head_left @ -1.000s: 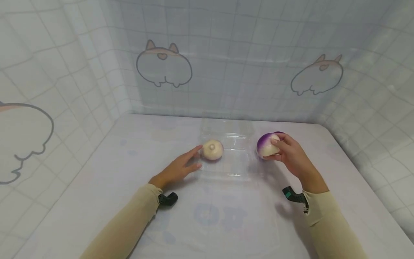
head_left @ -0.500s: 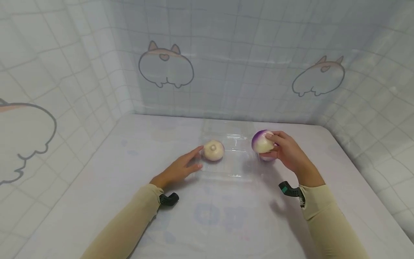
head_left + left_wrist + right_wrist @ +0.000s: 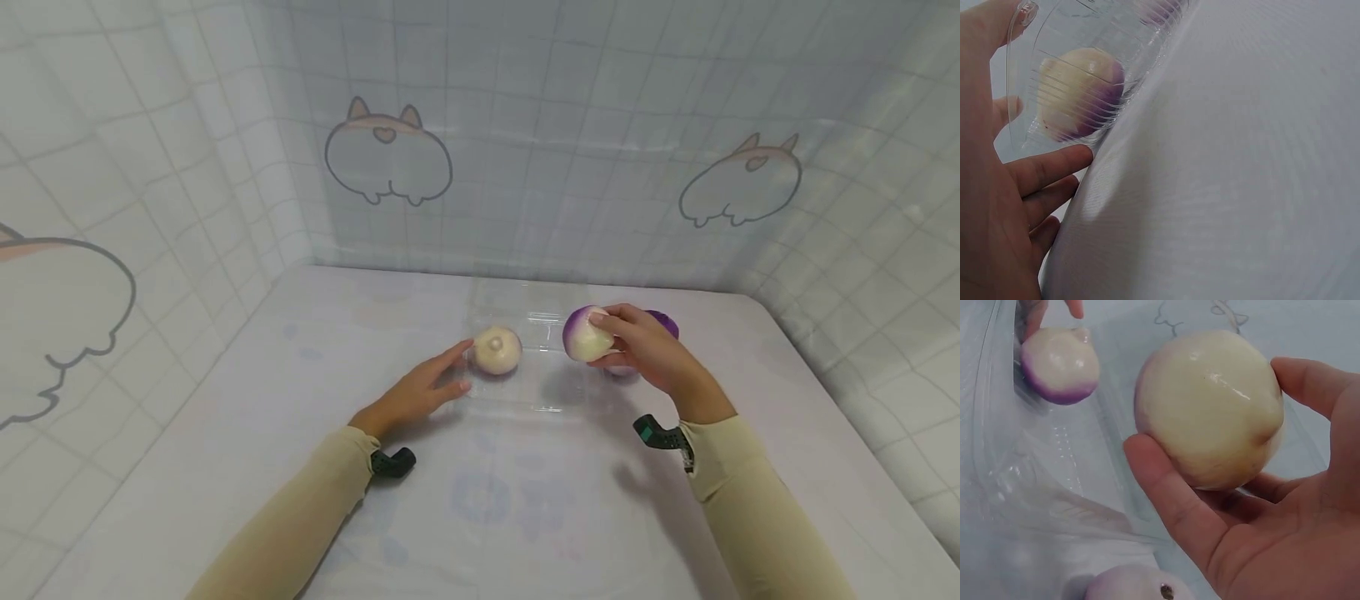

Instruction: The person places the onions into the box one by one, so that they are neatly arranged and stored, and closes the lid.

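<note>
My right hand (image 3: pixel 652 354) grips a purple-and-white turnip (image 3: pixel 587 335) between thumb and fingers, just above the right side of a clear plastic clamshell box (image 3: pixel 525 408). In the right wrist view the held turnip (image 3: pixel 1210 412) shows its pale end with a blunt nub. Inside the box, on the left, sits another turnip (image 3: pixel 497 351), nub upward. My left hand (image 3: pixel 412 392) lies at the box's left wall, fingers spread and fairly straight; in the left wrist view its fingertips (image 3: pixel 1079 156) are against or very near the clear plastic.
Two more turnips lie right of the box: one with a purple top (image 3: pixel 663 322) behind my right hand, another (image 3: pixel 621 370) below it, partly hidden. The box's open lid (image 3: pixel 525 296) lies toward the back wall. Grid-patterned cloth walls (image 3: pixel 570 167) enclose the white tabletop (image 3: pixel 480 517).
My right hand has carried its turnip leftward from beside the box to over its right side, uncovering the turnips behind. The left hand has stayed in place.
</note>
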The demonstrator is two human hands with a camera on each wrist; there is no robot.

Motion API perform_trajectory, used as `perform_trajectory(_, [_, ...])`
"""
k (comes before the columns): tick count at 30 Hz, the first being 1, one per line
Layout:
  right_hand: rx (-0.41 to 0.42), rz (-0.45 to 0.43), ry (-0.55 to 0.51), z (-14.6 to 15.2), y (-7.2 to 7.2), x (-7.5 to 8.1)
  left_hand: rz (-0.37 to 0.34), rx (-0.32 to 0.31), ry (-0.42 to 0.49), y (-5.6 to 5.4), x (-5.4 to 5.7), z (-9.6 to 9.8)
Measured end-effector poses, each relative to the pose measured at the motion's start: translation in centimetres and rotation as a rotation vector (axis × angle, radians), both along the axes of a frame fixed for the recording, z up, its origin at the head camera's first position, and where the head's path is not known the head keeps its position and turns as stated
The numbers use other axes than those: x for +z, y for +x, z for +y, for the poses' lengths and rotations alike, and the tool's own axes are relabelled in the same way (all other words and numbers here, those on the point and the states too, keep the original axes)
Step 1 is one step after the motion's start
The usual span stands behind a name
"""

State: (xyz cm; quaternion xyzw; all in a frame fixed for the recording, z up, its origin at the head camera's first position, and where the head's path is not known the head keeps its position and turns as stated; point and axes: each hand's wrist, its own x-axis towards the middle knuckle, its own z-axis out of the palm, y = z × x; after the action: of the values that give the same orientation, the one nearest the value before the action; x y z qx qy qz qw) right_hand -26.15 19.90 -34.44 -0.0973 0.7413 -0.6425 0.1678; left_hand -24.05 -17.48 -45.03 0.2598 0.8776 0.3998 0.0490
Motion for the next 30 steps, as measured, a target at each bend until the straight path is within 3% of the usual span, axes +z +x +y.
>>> perform_trajectory(7, [0.136, 0.032, 0.075, -0.4, -0.3, 0.5, 0.001, 0.004, -0.002, 0.2, 0.3, 0.1])
perform_trajectory(13, [0.219, -0.016, 0.087, -1.6, -0.5, 0.3, 0.011, -0.004, -0.002, 0.4, 0.6, 0.2])
perform_trajectory(20, [0.220, -0.026, 0.115, -3.3, -0.9, -0.2, -0.009, 0.008, -0.003, 0.3, 0.5, 0.2])
perform_trajectory(30, [0.228, -0.001, 0.204, -5.5, -0.9, -0.9, 0.020, -0.007, -0.001, 0.2, 0.3, 0.0])
